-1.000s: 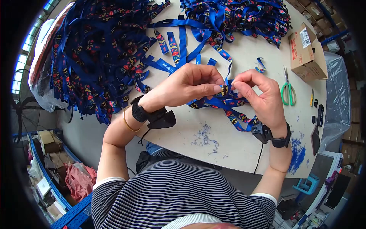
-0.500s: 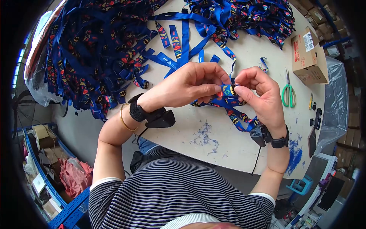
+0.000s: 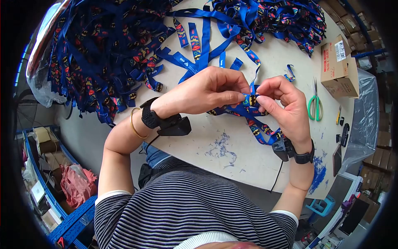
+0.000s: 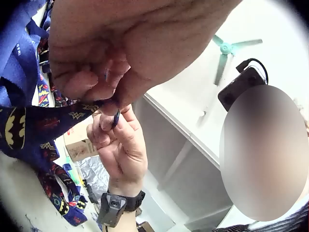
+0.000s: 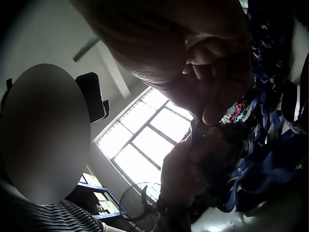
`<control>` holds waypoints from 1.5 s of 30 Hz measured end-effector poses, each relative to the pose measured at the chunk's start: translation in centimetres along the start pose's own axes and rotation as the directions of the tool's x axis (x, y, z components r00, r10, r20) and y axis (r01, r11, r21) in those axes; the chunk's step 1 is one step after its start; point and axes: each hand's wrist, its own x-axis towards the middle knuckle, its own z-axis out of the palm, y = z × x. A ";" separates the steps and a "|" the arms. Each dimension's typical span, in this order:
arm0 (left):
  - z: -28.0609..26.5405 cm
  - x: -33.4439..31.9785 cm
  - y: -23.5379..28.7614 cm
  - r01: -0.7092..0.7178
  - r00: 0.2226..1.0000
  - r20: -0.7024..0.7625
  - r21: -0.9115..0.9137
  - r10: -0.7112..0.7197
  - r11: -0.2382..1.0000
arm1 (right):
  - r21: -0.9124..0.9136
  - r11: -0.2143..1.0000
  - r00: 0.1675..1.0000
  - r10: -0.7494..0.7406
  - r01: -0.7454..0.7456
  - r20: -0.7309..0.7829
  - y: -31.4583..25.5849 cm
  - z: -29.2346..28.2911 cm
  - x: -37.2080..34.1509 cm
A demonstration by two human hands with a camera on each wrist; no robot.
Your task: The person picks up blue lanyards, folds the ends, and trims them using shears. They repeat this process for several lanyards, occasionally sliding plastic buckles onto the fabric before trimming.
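A blue printed ribbon strap [image 3: 251,101] with yellow-and-black bat emblems is stretched between both hands above the table. My left hand [image 3: 211,93] pinches it between thumb and fingers from the left. From the right, my right hand [image 3: 286,110] pinches the same strap between thumb and forefinger, the fingertips close together. In the left wrist view the strap [image 4: 29,128] runs out from under the left fingers, and the right hand [image 4: 123,150] holds a short bit just beyond. The right wrist view is dark. Looser lengths of strap [image 3: 257,128] lie on the table beneath the hands.
A big heap of straps [image 3: 103,54] is at the left, another pile [image 3: 286,25] at the back. Green-handled scissors [image 3: 315,106], a cardboard box [image 3: 340,68] and a cutter knife [image 3: 338,114] lie at the right. Blue thread scraps [image 3: 224,149] dot the table [image 3: 199,137].
Between the fingertips, the strap's printed face has turned and shifted. Both hands stay close together, pinching it throughout. The head view has shifted slightly.
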 end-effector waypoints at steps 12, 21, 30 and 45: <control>1.0 -0.4 0.3 -0.079 0.984 -0.140 0.197 0.108 0.977 | 0.102 0.994 0.999 0.032 -0.031 -0.006 -0.3 0.1 -0.1; 0.8 -0.6 1.0 -0.274 0.914 -0.095 0.570 0.393 0.775 | 0.219 0.974 0.998 0.064 -0.065 0.014 -0.6 0.5 -0.2; 0.2 0.0 -0.5 -0.443 0.836 0.016 0.612 0.549 0.655 | 0.242 0.964 0.994 0.100 -0.108 0.045 -0.8 0.7 -0.4; 0.3 -0.6 0.9 0.089 0.994 -0.046 -0.117 -0.095 0.989 | -0.156 0.979 0.991 -0.132 0.130 -0.002 -0.9 0.5 -0.3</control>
